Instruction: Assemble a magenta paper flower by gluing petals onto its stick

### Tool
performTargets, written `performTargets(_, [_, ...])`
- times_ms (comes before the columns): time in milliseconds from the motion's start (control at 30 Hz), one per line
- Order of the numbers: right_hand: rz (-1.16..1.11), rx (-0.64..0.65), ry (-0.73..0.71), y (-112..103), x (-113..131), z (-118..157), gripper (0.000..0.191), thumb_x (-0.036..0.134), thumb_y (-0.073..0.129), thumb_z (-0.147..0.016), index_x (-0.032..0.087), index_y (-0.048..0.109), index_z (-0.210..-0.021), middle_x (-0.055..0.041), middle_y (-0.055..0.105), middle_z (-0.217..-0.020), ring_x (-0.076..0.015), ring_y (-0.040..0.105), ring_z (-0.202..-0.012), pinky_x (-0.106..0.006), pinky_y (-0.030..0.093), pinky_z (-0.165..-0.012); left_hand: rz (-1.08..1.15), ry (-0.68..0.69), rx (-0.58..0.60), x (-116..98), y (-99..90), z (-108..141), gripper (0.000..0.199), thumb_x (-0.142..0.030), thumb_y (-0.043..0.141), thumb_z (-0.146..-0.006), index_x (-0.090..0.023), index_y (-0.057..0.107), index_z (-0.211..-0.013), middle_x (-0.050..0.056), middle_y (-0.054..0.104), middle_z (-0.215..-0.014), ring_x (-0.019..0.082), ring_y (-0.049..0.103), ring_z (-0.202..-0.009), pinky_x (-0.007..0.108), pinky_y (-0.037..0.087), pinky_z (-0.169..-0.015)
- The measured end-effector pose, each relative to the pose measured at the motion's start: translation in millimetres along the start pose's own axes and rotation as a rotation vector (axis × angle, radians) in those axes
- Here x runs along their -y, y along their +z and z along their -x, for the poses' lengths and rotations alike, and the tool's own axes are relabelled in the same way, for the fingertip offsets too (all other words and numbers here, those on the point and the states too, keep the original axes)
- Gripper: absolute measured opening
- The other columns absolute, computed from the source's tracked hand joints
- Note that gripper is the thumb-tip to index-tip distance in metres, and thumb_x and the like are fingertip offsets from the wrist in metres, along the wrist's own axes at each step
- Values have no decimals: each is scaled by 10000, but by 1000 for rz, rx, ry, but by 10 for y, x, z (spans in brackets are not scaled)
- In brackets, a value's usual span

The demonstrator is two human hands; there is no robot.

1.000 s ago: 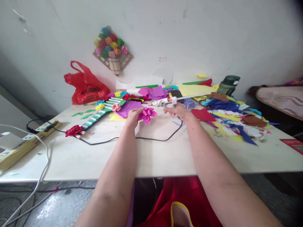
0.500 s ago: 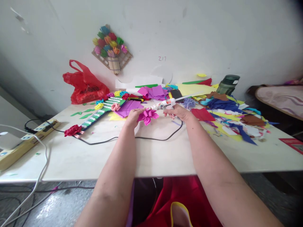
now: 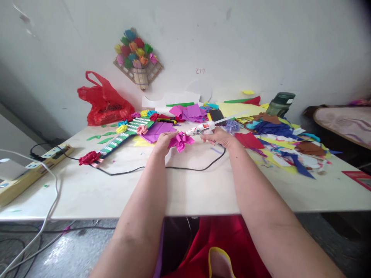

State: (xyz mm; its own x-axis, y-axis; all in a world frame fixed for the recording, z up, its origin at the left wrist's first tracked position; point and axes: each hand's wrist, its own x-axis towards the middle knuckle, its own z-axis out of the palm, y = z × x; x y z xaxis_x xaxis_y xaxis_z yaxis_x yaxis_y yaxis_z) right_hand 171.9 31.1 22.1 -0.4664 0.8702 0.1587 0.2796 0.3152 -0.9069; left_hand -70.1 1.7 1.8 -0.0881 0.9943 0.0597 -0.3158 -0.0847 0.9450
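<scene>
My left hand [image 3: 165, 142] is closed on a magenta paper flower [image 3: 181, 141], whose petals spread to the right of my fingers. In my right hand [image 3: 218, 137] is a white glue gun [image 3: 200, 128], its nozzle pointing left at the top of the flower. A clear glue stick [image 3: 231, 117] sticks out of the gun's back end. Whether the nozzle touches the paper is too small to tell. Left of my hands lies a green and white striped panel [image 3: 120, 139] with paper flowers along its edges, among them a pink one [image 3: 142, 129].
A black cord [image 3: 185, 168] loops across the table [image 3: 95, 197] to a power strip [image 3: 55, 154] at left. Behind are a red bag [image 3: 106, 104] and purple paper [image 3: 193, 112]. Coloured scraps [image 3: 278, 135] and a green bottle [image 3: 280, 104] lie or stand at right.
</scene>
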Motion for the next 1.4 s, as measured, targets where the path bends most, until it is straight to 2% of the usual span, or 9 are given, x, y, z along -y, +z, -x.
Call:
performTargets(333, [112, -85, 23, 32, 99, 15, 346, 459, 769, -602, 159, 607, -656, 8, 608, -598, -56, 397, -421, -218, 320, -412, 5, 10, 2, -4, 6, -1, 199, -276, 798, -510, -126, 686, -577, 42, 618, -548, 124, 533, -504, 241, 388, -493])
performTargets(733, [200, -109, 53, 49, 176, 35, 354, 483, 768, -609, 181, 602, -688, 23, 541, -538, -83, 413, -441, -233, 319, -425, 22, 14, 2, 6, 2, -6, 209, -273, 796, -515, -115, 677, -583, 49, 624, -560, 128, 552, -520, 247, 405, -524])
performTargets(867, [214, -99, 30, 57, 210, 51, 346, 475, 762, -626, 182, 584, -673, 28, 488, -498, -94, 404, -446, -246, 319, -438, 20, 15, -3, 4, 4, -9, 203, -270, 798, -515, -118, 677, -575, 48, 622, -554, 126, 548, -515, 246, 401, -520])
performTargets(1167, [211, -128, -46, 67, 259, 44, 240, 342, 782, -618, 168, 623, -664, 2, 507, -530, -143, 500, -571, -260, 413, -525, 9, 17, -15, 15, -5, -22, 183, -262, 784, -541, -116, 686, -593, 53, 623, -573, 135, 551, -527, 260, 401, -531])
performTargets(1400, [244, -136, -30, 54, 229, 26, 285, 395, 774, -612, 161, 634, -698, 7, 525, -534, -129, 489, -554, -257, 403, -531, -2, 13, -40, -1, 8, -6, 151, -237, 762, -558, -128, 658, -542, 40, 594, -531, 124, 514, -490, 259, 379, -507])
